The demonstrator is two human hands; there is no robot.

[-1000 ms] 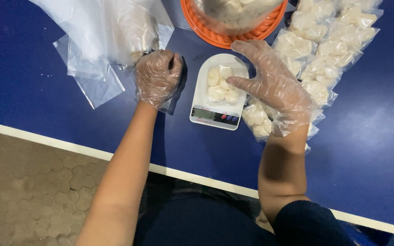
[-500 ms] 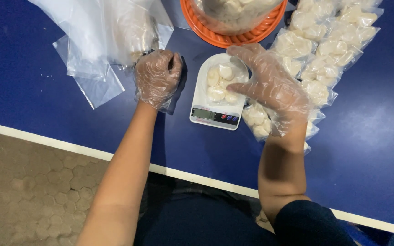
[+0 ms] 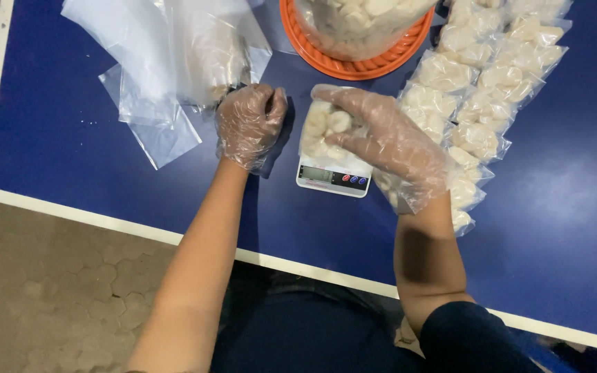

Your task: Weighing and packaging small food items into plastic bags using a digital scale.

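A small white kitchen scale (image 3: 332, 177) stands on the blue table (image 3: 91, 166). On its tray lies a pile of white pieces (image 3: 326, 124). My right hand (image 3: 390, 141), in a clear plastic glove, reaches over the tray from the right, with fingers and thumb curled around the pile. My left hand (image 3: 249, 124), also gloved, rests as a closed fist on the table just left of the scale, at the edge of a heap of empty clear bags (image 3: 167, 62). Whether the fist pinches a bag is hidden.
An orange basket (image 3: 354, 68) behind the scale holds a large clear bag of white pieces (image 3: 361, 21). Several small filled bags (image 3: 481, 103) lie in rows to the right. The table's white edge (image 3: 105, 222) runs near my body, with paved floor beyond.
My right hand has moved left from beside the tray onto the pile and closed around it. The left fist has stayed put. The camera has shifted slightly.
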